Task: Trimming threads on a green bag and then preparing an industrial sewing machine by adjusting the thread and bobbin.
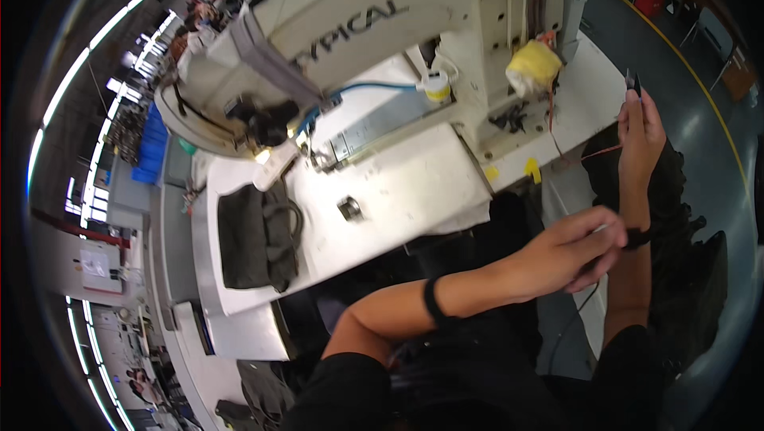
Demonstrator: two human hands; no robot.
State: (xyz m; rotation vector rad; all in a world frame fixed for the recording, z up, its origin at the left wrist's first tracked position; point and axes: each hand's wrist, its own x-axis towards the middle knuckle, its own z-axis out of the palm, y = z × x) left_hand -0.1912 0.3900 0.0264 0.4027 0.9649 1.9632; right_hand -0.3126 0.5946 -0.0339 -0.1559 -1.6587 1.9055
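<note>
My right hand [641, 132] is raised at the right, past the end of the white sewing table [398, 192]. Its fingers pinch a small black tool [633, 81], and a red thread [598, 152] runs from the hand back toward the machine. My left hand [574, 253] reaches across from the lower middle, fingers closed together, its tips against the black band [637, 237] on my right wrist. Whether it pinches anything there is hidden. A cream industrial sewing machine [374, 17] lies across the top, with a yellow thread wad [533, 66] on its head.
A black bag [256, 238] lies on the table's left part, a small metal fitting [348, 208] near the middle. Dark fabric [676, 192] hangs below my right hand. The grey floor has a yellow line [720, 124]. Other workstations and people are far left.
</note>
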